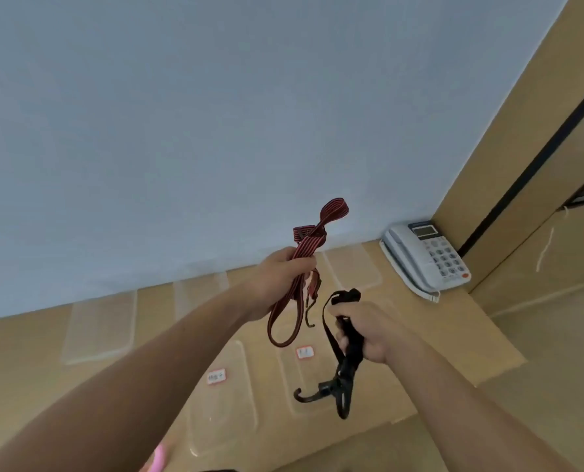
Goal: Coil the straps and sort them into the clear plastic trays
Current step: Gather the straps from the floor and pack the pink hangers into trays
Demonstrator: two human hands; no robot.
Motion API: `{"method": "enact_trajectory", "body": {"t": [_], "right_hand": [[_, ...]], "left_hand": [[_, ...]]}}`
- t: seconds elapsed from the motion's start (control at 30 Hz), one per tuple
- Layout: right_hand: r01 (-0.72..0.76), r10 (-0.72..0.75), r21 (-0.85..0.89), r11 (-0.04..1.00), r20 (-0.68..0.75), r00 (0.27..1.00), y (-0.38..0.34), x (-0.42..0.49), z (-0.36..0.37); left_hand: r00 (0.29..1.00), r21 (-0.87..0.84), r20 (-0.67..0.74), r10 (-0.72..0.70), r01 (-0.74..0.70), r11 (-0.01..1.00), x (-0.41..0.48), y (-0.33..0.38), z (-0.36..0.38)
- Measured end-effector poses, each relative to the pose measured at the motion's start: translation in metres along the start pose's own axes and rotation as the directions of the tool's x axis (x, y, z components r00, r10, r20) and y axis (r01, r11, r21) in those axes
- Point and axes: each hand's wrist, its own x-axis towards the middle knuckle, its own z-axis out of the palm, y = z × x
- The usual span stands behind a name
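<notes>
In hands (280, 284) (372, 332), two straps (334, 210) (346, 367).

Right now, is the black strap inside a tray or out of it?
Out. The right hand grips the black strap bunched in the air above the clear trays; its hooks dangle below the hand.

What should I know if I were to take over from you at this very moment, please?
Left hand: grips the red striped hook strap, loosely bunched, loops hanging.
Right hand: grips the black hook strap, folded, hooks dangling.
Both straps are held above the clear plastic trays on the tan table. Two near trays carry labels, too blurred to read.
Done: no strap shows in any tray.
Left: coil each strap and place it in its tray.
</notes>
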Motion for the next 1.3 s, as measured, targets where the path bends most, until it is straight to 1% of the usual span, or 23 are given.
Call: {"method": "enact_trajectory", "body": {"t": [0.13, 0.2, 0.3, 0.37, 0.43, 0.5, 0.57, 0.63, 0.67, 0.7, 0.73, 0.77, 0.8, 0.83, 0.87, 0.93, 0.97, 1.0, 1.03, 1.1, 1.17, 1.23, 1.3], "right_hand": [[-0.113, 0.13, -0.102, 0.988, 0.169, 0.977, 0.012, 0.039, 0.012], [-0.105, 0.13, -0.156, 0.982, 0.158, 0.979, 0.016, 0.057, 0.015], [-0.021, 0.053, -0.285, 0.958, 0.104, 0.993, 0.028, 0.075, 0.015], [0.077, -0.042, -0.46, 0.885, 0.085, 0.995, 0.037, 0.075, 0.011], [0.177, -0.129, -0.608, 0.774, 0.121, 0.984, 0.044, 0.076, 0.003], [0.268, -0.219, -0.71, 0.651, 0.162, 0.962, 0.049, 0.078, -0.001], [0.361, -0.347, -0.753, 0.551, 0.187, 0.919, 0.052, 0.078, -0.001], [0.464, -0.507, -0.717, 0.52, 0.178, 0.843, 0.05, 0.072, -0.004], [0.504, -0.567, -0.67, 0.545, 0.149, 0.81, 0.046, 0.064, -0.005], [0.528, -0.579, -0.569, 0.631, 0.108, 0.808, 0.039, 0.054, -0.008], [0.505, -0.519, -0.392, 0.769, 0.08, 0.851, 0.03, 0.042, -0.01], [0.407, -0.392, -0.2, 0.891, 0.113, 0.913, 0.022, 0.032, -0.013], [0.276, -0.26, -0.057, 0.96, 0.199, 0.945, 0.013, 0.021, -0.017], [0.178, -0.174, 0.015, 0.984, 0.291, 0.941, 0.006, 0.012, -0.023], [0.126, -0.142, 0.07, 0.99, 0.343, 0.928, 0.0, 0.006, -0.029], [0.125, -0.188, 0.202, 0.971, 0.335, 0.923, -0.013, -0.003, -0.046], [0.157, -0.237, 0.259, 0.953, 0.311, 0.92, -0.019, -0.007, -0.056], [0.213, -0.299, 0.289, 0.933, 0.297, 0.907, -0.024, -0.01, -0.067], [0.287, -0.363, 0.275, 0.918, 0.286, 0.887, -0.028, -0.012, -0.079], [0.407, -0.446, 0.192, 0.893, 0.254, 0.858, -0.031, -0.014, -0.099], [0.443, -0.462, 0.134, 0.887, 0.2, 0.864, -0.027, -0.008, -0.116], [0.449, -0.462, 0.123, 0.885, 0.105, 0.881, -0.021, 0.002, -0.13], [0.448, -0.454, 0.126, 0.885, 0.029, 0.89, -0.016, 0.013, -0.145]], "left_hand": [[0.982, -0.019, -0.191, 0.006, -0.01, 1.0, -0.015, 0.001, 0.012], [0.957, -0.052, -0.29, 0.02, -0.036, 0.998, -0.021, -0.001, 0.017], [0.922, -0.09, -0.387, 0.035, -0.076, 0.993, -0.033, -0.01, 0.023], [0.905, -0.08, -0.424, 0.035, -0.076, 0.994, -0.041, -0.017, 0.026], [0.897, -0.06, -0.441, 0.032, -0.065, 0.996, -0.047, -0.02, 0.028], [0.898, -0.04, -0.439, 0.036, -0.059, 0.997, -0.051, -0.021, 0.032], [0.898, -0.028, -0.439, 0.032, -0.049, 0.998, -0.054, -0.02, 0.037], [0.899, -0.022, -0.437, 0.026, -0.04, 0.999, -0.055, -0.018, 0.043], [0.902, -0.016, -0.431, 0.031, -0.042, 0.999, -0.055, -0.015, 0.047], [0.906, -0.011, -0.421, 0.039, -0.048, 0.999, -0.055, -0.012, 0.051], [0.913, -0.009, -0.406, 0.048, -0.056, 0.998, -0.054, -0.009, 0.055], [0.922, -0.008, -0.383, 0.059, -0.067, 0.998, -0.051, -0.006, 0.059], [0.933, -0.004, -0.352, 0.071, -0.077, 0.997, -0.048, -0.004, 0.064], [0.945, 0.003, -0.317, 0.079, -0.082, 0.997, -0.043, -0.002, 0.071], [0.955, 0.011, -0.284, 0.08, -0.081, 0.997, -0.038, -0.002, 0.079], [0.972, 0.04, -0.226, 0.061, -0.054, 0.998, -0.027, -0.003, 0.096], [0.979, 0.074, -0.195, 0.051, -0.037, 0.997, -0.023, -0.005, 0.105], [0.986, 0.141, -0.159, 0.041, -0.018, 0.99, -0.019, -0.007, 0.115], [0.991, 0.252, -0.126, 0.034, -0.001, 0.968, -0.015, -0.011, 0.123], [0.996, 0.497, -0.073, 0.052, -0.009, 0.868, -0.005, -0.023, 0.14], [0.996, 0.654, -0.029, 0.085, -0.045, 0.755, 0.008, -0.035, 0.155], [0.998, 0.691, 0.03, 0.052, -0.059, 0.72, 0.02, -0.046, 0.173], [0.995, 0.659, 0.097, -0.009, -0.058, 0.75, 0.032, -0.057, 0.187]]}}
